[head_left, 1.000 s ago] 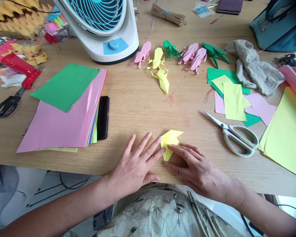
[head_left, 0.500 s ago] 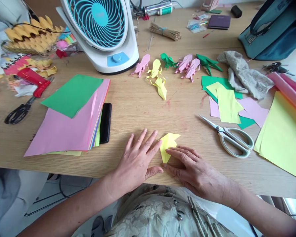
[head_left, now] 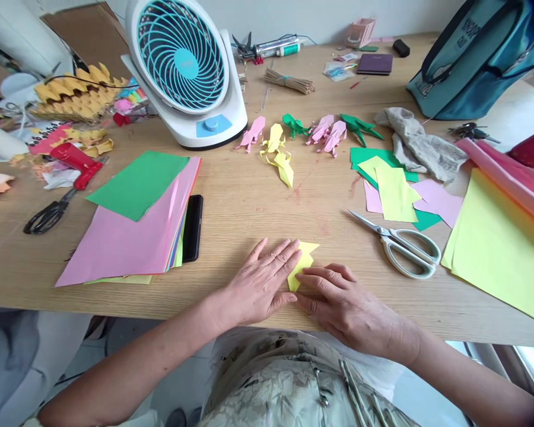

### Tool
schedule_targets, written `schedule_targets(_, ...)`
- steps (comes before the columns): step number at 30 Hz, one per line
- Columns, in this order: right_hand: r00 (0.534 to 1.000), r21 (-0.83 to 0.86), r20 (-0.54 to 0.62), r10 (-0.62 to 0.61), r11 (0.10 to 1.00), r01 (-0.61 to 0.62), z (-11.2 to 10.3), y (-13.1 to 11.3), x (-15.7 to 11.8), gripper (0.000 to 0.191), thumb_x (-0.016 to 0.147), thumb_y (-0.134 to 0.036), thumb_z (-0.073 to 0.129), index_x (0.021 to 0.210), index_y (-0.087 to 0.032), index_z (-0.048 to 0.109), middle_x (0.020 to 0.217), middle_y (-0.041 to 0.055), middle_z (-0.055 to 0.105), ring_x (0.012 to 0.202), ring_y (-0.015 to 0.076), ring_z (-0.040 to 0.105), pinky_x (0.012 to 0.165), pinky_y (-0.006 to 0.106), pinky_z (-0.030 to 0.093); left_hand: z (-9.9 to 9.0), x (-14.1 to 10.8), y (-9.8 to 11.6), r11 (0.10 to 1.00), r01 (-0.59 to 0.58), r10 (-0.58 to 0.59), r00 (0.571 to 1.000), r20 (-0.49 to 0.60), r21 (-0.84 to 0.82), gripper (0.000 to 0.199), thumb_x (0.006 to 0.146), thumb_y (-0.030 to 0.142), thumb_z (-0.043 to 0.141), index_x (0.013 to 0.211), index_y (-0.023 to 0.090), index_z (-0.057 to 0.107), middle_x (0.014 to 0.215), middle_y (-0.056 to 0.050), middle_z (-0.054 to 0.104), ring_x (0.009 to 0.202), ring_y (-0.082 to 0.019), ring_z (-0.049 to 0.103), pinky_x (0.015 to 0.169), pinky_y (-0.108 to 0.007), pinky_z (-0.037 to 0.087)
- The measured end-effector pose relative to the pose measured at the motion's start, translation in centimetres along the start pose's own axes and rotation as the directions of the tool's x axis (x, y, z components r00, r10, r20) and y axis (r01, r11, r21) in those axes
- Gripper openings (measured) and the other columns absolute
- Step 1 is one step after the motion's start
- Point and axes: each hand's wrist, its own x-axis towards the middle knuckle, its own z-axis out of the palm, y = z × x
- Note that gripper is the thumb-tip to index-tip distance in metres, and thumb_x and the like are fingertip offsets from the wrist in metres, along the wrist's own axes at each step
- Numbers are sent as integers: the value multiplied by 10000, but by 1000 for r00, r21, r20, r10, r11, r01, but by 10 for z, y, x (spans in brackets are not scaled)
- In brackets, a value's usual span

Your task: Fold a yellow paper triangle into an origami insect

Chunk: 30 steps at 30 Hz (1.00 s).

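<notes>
A small piece of folded yellow paper lies on the table near its front edge, pointed at the bottom and with a pointed flap at the upper right. My left hand rests flat over its left side, fingers stretched out and covering part of it. From the right, my right hand has bent fingers, with index fingertip and thumb at the paper's lower right edge. Beyond the hands, folded paper figures stand in a loose row: yellow, pink and green ones.
Scissors lie right of my right hand, near paper offcuts and yellow sheets. To the left are a stack of coloured paper and a black phone. A fan and a blue bag stand farther back.
My left hand has slid further onto the folded yellow paper, its fingers closer together, covering more of the left side. My right hand stays at the lower right edge. The camera view has tilted up slightly.
</notes>
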Motion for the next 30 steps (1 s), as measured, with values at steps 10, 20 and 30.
schedule_targets(10, 1000, -4, 25, -7, 1000, 7, 4, 2, -3, 424, 981, -209, 516, 1403, -219, 554, 1302, 134, 608, 1287, 299, 503, 1118, 591, 344, -14, 31, -4, 986, 154, -159, 985, -67, -69, 553, 1033, 301, 345, 1562, 163, 263, 1633, -99, 276, 1536, -285, 173, 1217, -626, 73)
schedule_targets(20, 1000, 16, -8, -7, 1000, 7, 1, -2, 0, 407, 980, -196, 507, 1380, -198, 579, 1227, 115, 626, 1255, 264, 532, 1179, 550, 320, 13, 86, -2, 964, 261, -266, 956, -124, -59, 615, 1016, 339, 400, 1578, 155, 232, 1648, -153, 211, 1534, -322, 167, 1214, -620, 137)
schedule_targets(30, 1000, -36, 25, 18, 999, -17, 0, -5, -4, 408, 990, -182, 478, 1386, -205, 575, 1210, 108, 649, 1229, 271, 542, 1162, 566, 316, 4, 101, -23, 954, 298, -298, 951, -80, -19, 621, 1023, 364, 360, 1592, 181, 194, 1660, -149, 161, 1544, -327, 105, 1225, -593, 109)
